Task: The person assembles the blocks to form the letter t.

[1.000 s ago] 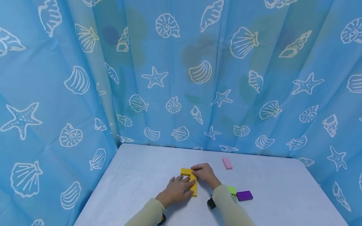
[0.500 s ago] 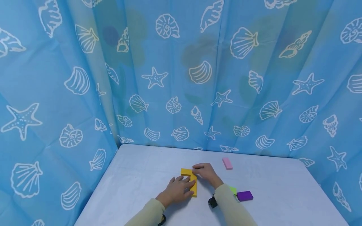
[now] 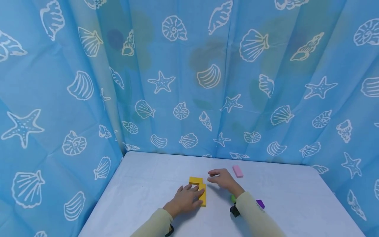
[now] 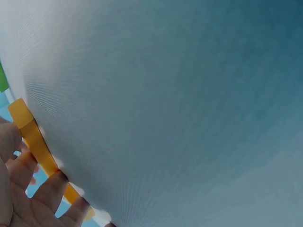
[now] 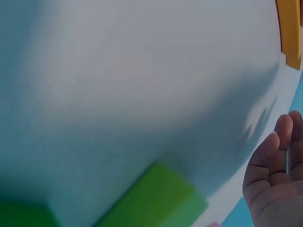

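Two yellow blocks meet at a corner on the white table: a crosswise block (image 3: 195, 180) and a lengthwise block (image 3: 203, 199). My left hand (image 3: 184, 199) rests on the lengthwise one with its fingers spread. In the left wrist view, the fingertips (image 4: 56, 182) touch the yellow block (image 4: 40, 146) along its side. My right hand (image 3: 224, 179) hovers to the right of the yellow blocks, holding nothing, its fingers loosely bent. The right wrist view has that hand (image 5: 277, 175) apart from the yellow piece (image 5: 289, 33).
A pink block (image 3: 238, 171) lies behind the right hand. Beside the right forearm are a green block (image 3: 233, 198) and a purple block (image 3: 260, 203), both partly hidden by the sleeve. A blue shell-print curtain (image 3: 177, 82) stands along the table's back and sides.
My right hand has let go of the yellow blocks' corner and moved right, its sleeve covering more of the green and purple blocks. The left hand has stayed put.
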Demonstrator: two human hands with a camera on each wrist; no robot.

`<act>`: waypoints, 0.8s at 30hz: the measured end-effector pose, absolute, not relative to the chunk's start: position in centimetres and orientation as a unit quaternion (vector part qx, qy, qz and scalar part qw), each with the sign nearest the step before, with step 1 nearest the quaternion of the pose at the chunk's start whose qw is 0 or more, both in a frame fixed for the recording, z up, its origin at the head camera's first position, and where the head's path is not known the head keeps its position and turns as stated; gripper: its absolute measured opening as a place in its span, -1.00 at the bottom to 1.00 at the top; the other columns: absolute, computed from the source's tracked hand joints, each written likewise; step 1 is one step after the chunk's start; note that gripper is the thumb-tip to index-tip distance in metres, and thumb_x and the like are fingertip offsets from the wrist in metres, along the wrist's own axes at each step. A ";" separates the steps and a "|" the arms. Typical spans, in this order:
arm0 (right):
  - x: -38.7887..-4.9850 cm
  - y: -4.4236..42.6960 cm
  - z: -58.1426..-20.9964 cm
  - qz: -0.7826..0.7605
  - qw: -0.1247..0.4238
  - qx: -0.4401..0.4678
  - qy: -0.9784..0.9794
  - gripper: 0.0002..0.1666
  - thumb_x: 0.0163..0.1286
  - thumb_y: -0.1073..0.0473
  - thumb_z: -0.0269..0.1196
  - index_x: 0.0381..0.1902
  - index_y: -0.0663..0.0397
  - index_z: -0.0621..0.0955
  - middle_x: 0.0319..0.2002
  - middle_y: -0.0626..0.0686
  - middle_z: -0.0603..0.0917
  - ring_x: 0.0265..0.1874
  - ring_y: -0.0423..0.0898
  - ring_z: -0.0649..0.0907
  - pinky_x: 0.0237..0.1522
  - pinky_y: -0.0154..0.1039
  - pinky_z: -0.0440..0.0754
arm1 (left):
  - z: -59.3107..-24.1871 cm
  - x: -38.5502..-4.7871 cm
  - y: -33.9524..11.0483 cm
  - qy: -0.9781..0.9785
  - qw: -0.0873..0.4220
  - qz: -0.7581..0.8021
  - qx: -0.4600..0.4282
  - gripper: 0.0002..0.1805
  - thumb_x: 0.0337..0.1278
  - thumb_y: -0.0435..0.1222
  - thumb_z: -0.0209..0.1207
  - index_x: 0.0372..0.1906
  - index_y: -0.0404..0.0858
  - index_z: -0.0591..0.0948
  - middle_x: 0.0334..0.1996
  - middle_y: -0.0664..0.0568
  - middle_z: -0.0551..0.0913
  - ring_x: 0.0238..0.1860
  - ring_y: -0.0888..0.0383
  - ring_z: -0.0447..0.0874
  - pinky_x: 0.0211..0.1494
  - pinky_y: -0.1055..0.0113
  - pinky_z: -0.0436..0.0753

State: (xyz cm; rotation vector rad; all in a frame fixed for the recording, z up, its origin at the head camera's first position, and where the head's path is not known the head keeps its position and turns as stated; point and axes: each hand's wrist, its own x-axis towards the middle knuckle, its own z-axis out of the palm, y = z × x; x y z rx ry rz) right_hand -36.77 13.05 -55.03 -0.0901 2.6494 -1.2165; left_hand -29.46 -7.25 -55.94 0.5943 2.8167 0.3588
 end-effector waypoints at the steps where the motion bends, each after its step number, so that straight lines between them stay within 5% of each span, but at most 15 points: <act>1: -36.7 13.3 -54.9 -0.415 0.112 -0.036 0.902 -0.59 0.27 0.03 0.39 0.07 -0.05 0.70 0.02 0.03 0.71 -0.06 -0.02 0.66 -0.02 -0.03 0.70 | -56.0 -29.4 -7.3 0.964 0.120 0.123 0.204 -0.40 0.31 0.17 0.09 0.42 0.26 0.37 0.44 0.14 0.39 0.47 -0.13 0.27 0.45 -0.29 0.22; 24: -35.1 19.1 -52.7 -0.411 0.082 -0.050 0.906 -0.61 0.28 0.14 0.39 0.07 0.04 0.70 0.01 0.07 0.72 -0.08 -0.06 0.66 0.03 -0.05 0.68 | -56.3 -29.6 -7.6 0.959 0.123 0.136 0.218 -0.40 0.35 0.18 0.03 0.45 0.25 0.33 0.47 0.14 0.34 0.49 -0.12 0.23 0.46 -0.26 0.20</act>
